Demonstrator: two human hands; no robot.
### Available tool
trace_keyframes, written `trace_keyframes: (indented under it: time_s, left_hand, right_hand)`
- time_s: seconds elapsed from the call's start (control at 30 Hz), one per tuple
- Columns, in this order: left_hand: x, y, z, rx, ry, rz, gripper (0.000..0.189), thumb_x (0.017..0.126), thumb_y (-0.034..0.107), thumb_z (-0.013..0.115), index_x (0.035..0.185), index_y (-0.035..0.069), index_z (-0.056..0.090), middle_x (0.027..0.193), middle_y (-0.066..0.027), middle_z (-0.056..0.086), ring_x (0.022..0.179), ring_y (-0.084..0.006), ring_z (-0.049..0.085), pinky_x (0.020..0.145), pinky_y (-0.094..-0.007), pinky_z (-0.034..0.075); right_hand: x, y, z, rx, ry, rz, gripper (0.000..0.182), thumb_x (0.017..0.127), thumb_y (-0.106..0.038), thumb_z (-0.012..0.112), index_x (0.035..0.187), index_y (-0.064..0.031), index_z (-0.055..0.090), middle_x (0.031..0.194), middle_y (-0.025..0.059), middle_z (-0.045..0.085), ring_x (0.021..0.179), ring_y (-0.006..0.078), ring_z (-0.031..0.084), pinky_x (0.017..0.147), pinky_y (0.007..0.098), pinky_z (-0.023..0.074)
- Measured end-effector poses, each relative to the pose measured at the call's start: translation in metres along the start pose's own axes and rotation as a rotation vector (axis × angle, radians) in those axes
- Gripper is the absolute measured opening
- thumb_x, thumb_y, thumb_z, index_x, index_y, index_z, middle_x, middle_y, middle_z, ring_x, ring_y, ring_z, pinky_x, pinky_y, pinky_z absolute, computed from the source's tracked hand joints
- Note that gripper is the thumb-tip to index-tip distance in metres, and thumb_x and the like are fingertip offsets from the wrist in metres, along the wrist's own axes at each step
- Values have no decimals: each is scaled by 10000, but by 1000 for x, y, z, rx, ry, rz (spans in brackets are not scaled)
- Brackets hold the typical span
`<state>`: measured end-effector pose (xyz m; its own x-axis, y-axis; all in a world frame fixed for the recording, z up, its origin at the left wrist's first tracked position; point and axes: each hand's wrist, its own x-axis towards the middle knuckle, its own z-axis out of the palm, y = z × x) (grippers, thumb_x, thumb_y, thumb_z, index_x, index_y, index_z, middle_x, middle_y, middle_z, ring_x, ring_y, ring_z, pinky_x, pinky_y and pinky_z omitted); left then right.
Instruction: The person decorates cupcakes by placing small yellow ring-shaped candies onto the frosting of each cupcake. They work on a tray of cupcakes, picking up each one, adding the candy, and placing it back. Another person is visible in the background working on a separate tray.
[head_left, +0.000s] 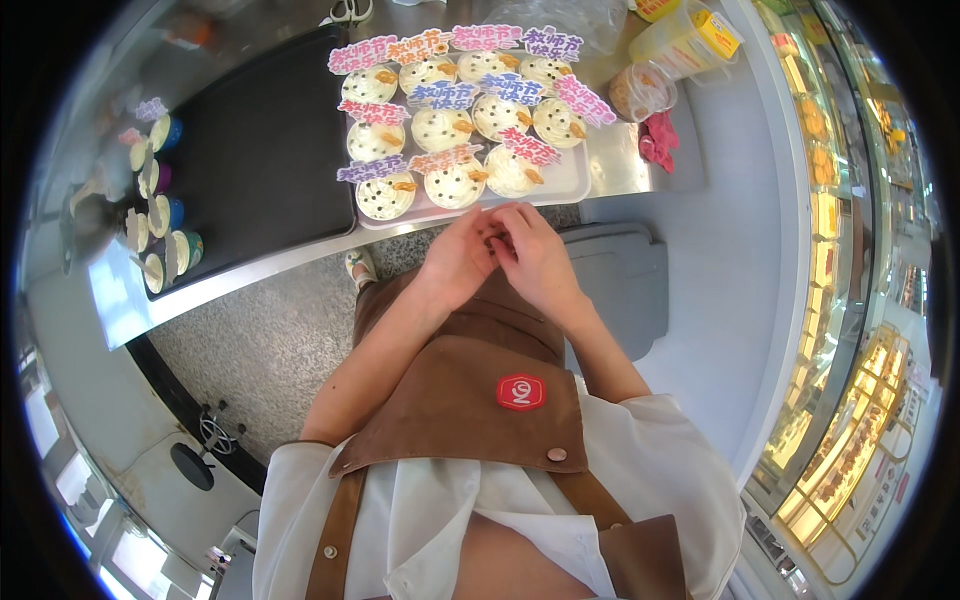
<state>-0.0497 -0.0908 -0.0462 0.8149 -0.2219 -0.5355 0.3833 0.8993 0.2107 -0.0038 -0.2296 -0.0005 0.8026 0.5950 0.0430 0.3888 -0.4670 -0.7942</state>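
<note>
My left hand (459, 249) is cupped in front of the tray, with small dark bits (491, 241) at its palm, perhaps chocolate chips. Over that palm bend the fingers of my right hand (536, 253); whether they pinch a bit is hidden. Just beyond both hands, a white tray (570, 180) carries several cups of swirled white cream (453, 184). Each has a brown twisted, pretzel-like piece (534, 175) and a colourful paper topper (529, 146) bearing writing. Dark bits dot most of the swirls. The nearest cream cup (511, 166) is at the tray's front right.
A black tray (262, 157) lies on the left, with several cream-topped cups (180, 251) along its far left. Scissors (350, 9), a clear plastic tub (643, 91), a yellow-labelled container (679, 45) and a red cloth (658, 142) surround the trays. A grey bin (622, 289) stands below the counter.
</note>
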Motion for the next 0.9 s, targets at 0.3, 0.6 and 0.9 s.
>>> trace_keyframes:
  time_s: [0.3, 0.6, 0.9]
  left_hand:
    - [2, -6, -4, 21, 59, -14, 388, 1091, 285, 334, 1226, -12, 544, 1204, -98, 613, 1160, -214, 555, 1058, -381, 418]
    - [-6, 2, 10, -38, 85, -35, 491, 1092, 292, 296, 1304, -108, 488, 1295, -199, 569, 1238, -288, 535, 1133, -411, 400]
    - [-4, 1, 3, -17, 38, -20, 474, 1084, 286, 318, 1329, -67, 518, 1263, -133, 612, 1145, -229, 578, 1042, -368, 457]
  right_hand:
    - [4, 13, -1, 8, 22, 23, 164, 799, 21, 668, 926, -37, 582, 882, 146, 617, 782, 352, 649, 670, 419, 540]
    - [43, 18, -12, -43, 363, -12, 176, 849, 25, 644, 1014, -35, 657, 939, 136, 666, 751, 294, 678, 648, 360, 548]
    - [-9, 12, 1, -53, 9, 11, 278, 799, -7, 676, 1060, -30, 583, 967, 152, 603, 839, 355, 642, 706, 427, 534]
